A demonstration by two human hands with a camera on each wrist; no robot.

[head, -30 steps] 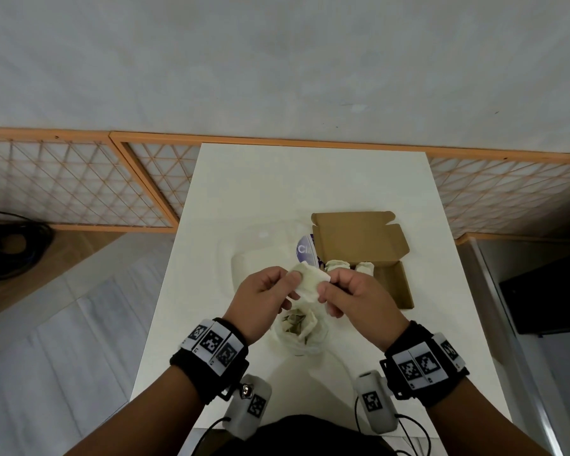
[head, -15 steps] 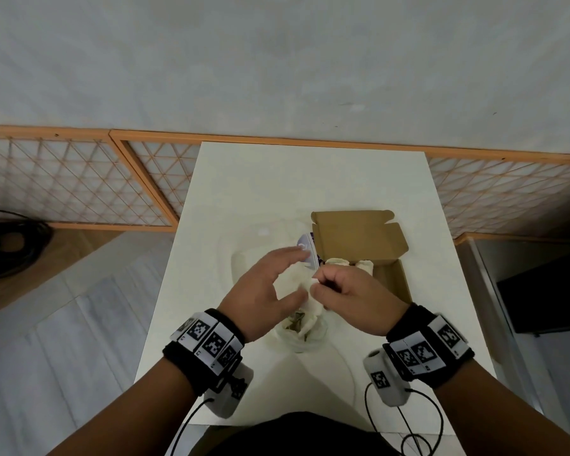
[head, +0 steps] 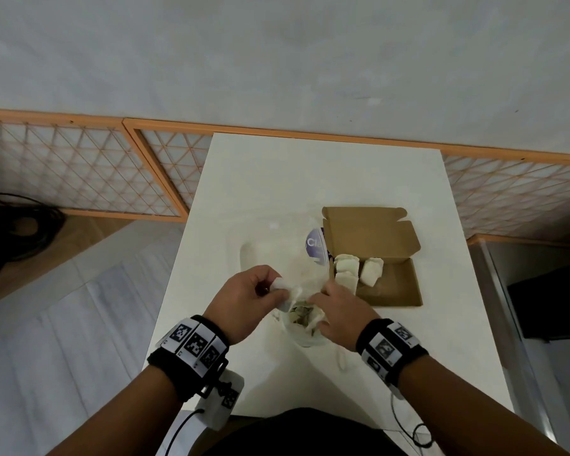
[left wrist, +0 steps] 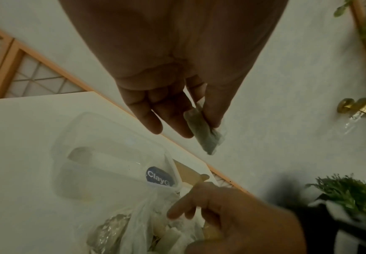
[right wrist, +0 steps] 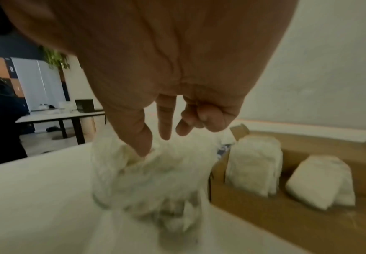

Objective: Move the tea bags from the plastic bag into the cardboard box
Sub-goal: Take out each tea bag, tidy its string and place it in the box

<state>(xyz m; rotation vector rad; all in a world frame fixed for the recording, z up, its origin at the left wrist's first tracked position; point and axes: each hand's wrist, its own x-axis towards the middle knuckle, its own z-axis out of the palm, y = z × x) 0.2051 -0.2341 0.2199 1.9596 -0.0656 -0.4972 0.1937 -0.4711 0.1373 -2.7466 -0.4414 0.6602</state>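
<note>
Head view, lower centre: left hand [head: 244, 302] pinched a tea bag [head: 283, 284]; right hand [head: 341, 315] gripped the plastic bag [head: 301, 335], seemingly steadying it.

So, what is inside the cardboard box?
Several white tea bags stand at the left end of the cardboard box; its right part shows bare cardboard. Anything beneath the bags is covered.

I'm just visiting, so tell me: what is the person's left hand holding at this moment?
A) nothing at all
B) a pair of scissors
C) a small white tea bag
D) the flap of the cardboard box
C: the left hand pinches a small white tea bag between thumb and fingers just above the plastic bag, whose mouth the right hand holds.
</note>
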